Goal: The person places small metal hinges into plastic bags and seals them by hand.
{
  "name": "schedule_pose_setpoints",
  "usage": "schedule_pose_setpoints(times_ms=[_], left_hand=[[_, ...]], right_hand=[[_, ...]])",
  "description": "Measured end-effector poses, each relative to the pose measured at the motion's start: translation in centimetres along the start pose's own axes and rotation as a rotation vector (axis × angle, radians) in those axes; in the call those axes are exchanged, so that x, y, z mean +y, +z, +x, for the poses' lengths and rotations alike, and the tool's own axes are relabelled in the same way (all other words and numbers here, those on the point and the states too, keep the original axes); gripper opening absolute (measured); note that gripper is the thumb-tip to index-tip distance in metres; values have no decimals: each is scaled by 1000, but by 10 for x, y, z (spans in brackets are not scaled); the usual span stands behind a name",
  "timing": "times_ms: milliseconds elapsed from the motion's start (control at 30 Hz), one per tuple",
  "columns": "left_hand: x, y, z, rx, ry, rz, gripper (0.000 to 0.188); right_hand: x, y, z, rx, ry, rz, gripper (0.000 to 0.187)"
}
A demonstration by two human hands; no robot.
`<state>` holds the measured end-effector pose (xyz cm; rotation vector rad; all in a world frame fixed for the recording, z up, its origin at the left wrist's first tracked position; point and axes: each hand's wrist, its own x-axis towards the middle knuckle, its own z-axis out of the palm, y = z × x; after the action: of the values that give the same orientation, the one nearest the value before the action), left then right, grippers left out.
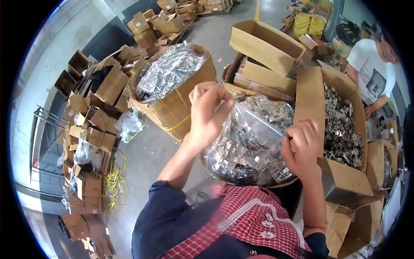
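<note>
A clear plastic bag [258,122] is stretched between my two hands. My left hand [210,110] pinches its upper left edge with curled fingers. At the other end, my right hand [305,144] has its fingers closed on the bag's right edge. Just beneath lies a large heap of small silvery metal parts [233,151], partly seen through clear plastic, in a round container in front of me. Whether anything is inside the held bag, I cannot tell.
To the right stands an open cardboard box [311,103] of metal parts. At the far left, a tall cardboard container [172,105] holds plastic-wrapped parts. Stacked boxes [110,84] and yellow strapping [114,187] lie along the left. A person [371,71] works at the far right.
</note>
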<state>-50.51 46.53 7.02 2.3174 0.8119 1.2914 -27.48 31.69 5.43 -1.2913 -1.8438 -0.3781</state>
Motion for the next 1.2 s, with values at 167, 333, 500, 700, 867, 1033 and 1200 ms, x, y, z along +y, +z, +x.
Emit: schedule_pose_setpoints(times_ms=[167, 333, 500, 700, 867, 1033, 1200], left_hand=[[-70, -44, 66, 225, -180, 65, 15], [-146, -112, 152, 503, -109, 67, 16], [-206, -94, 132, 445, 9, 889, 13], [-157, 15, 61, -39, 106, 416, 10], [-102, 77, 39, -234, 261, 90, 13], [-52, 99, 36, -411, 346, -24, 14], [-60, 92, 15, -492, 83, -194, 12]], right_hand=[[5, -23, -28, -66, 344, -56, 15], [16, -89, -91, -7, 482, -140, 14], [2, -190, -137, 88, 845, -301, 21], [93, -404, -346, -234, 1154, -778, 38], [75, -393, -490, -878, 1552, -660, 34], [55, -290, -496, -1279, 1479, -313, 30], [114, -236, -422, -1257, 1369, -129, 26]])
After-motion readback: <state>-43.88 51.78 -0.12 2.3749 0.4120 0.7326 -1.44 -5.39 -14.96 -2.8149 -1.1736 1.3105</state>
